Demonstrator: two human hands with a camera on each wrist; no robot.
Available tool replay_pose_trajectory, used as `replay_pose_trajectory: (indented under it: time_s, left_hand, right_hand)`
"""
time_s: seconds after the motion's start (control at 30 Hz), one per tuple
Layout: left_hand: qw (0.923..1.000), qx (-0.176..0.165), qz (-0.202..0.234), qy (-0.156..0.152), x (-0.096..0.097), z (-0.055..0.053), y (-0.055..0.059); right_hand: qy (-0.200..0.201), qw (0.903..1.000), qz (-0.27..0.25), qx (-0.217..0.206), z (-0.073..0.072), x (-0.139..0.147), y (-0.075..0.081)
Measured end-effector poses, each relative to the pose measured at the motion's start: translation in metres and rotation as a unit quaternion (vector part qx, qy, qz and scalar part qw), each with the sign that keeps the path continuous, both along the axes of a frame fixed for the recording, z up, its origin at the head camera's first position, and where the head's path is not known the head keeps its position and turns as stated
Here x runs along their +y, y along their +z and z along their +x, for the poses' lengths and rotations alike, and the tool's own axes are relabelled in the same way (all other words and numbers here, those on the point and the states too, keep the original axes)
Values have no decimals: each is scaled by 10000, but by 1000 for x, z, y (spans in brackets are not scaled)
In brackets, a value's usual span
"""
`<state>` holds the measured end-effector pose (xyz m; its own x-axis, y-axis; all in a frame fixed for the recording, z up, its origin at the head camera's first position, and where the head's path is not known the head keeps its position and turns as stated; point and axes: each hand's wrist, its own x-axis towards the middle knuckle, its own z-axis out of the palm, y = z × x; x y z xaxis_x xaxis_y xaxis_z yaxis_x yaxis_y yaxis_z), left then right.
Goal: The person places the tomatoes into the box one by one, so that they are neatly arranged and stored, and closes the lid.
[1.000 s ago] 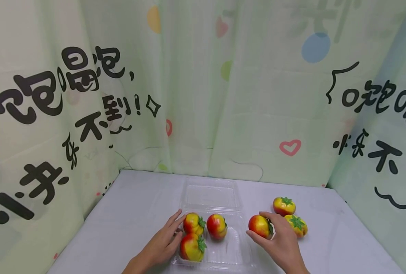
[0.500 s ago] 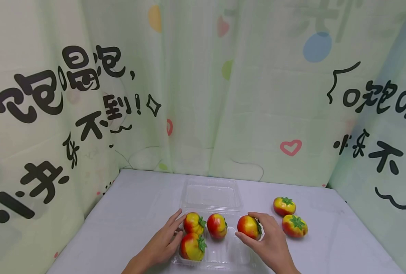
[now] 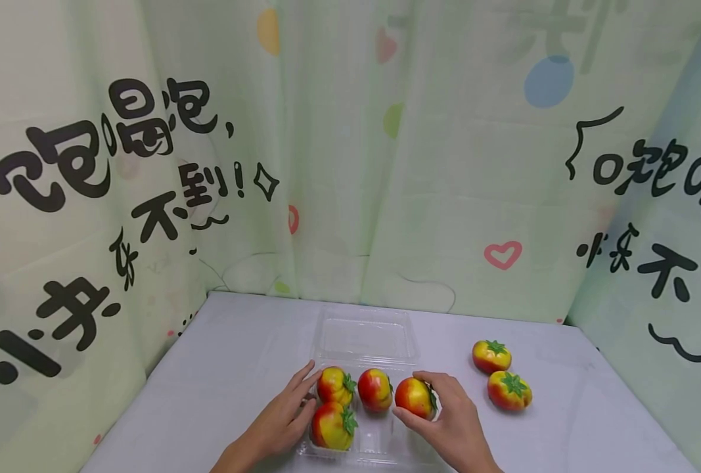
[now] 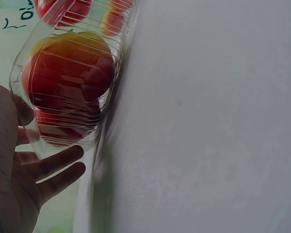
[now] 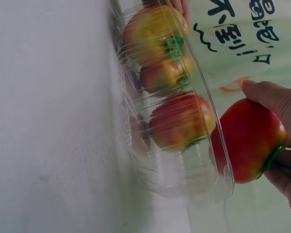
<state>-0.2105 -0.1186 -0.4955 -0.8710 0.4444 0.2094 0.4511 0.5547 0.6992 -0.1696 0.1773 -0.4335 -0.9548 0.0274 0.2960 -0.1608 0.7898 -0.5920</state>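
My right hand pinches a red-and-yellow tomato between thumb and fingers, its green calyx turned right. In the right wrist view this tomato is at the rim of a clear plastic box, over its right part. Three more tomatoes sit in the box: a near-left one, a far-left one and a far-middle one. My left hand rests against the box's left side with fingers spread; in the left wrist view its fingers are extended by the box wall.
The box's clear lid lies folded back behind it on the white table. Two loose tomatoes, a far one and a nearer one, lie to the right. A printed curtain encloses the back and sides.
My right hand has carried its tomato leftward, from beside the loose tomatoes to over the right part of the box. My left hand stays in place at the box.
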Motion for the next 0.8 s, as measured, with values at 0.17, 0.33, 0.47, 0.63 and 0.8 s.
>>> replay_pose_trajectory:
  time_s: [0.17, 0.33, 0.47, 0.63, 0.8]
  left_hand:
    - [10000, 46, -11, -1, 0, 0, 0]
    - [10000, -4, -29, 28, 1, 1, 1]
    - [10000, 28, 3, 4, 0, 1, 1]
    - [10000, 94, 16, -7, 0, 1, 0]
    - [9999, 108, 37, -7, 0, 2, 1]
  right_hand:
    - [55, 9999, -80, -90, 1, -4, -1]
    - [138, 9994, -214, -244, 3, -9, -4]
    - [189, 9986, -349, -337, 5, -13, -6]
    - [348, 9978, -331, -456, 5, -18, -9]
    - [543, 9960, -389, -590, 6, -23, -12]
